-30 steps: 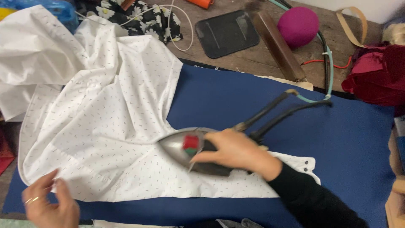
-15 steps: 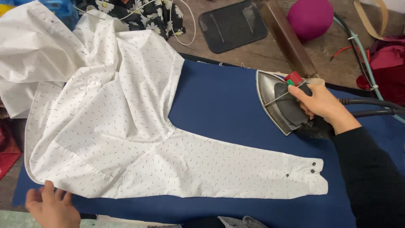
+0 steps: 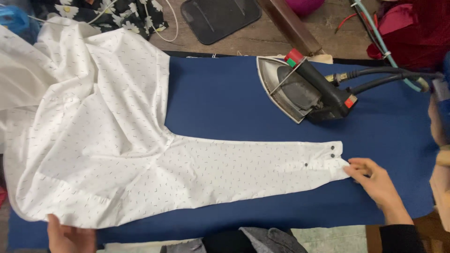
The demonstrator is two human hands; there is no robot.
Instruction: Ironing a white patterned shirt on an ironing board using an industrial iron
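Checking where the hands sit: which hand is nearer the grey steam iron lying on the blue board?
Right. The right hand touches the white shirt's cuff just below the grey steam iron; the left hand holds the shirt's hem, far across the board.

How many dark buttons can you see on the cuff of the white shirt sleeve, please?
3: two buttons sit one above the other at the cuff's end by the right hand, and one button lies further up the sleeve. Others may be hidden.

The shirt [image 3: 117,154] was thin matt white cloth with tiny dark flecks, lying on a smooth matt blue fabric pad [image 3: 225,100], beside which the iron [image 3: 300,91] showed dull grey metal and black plastic.
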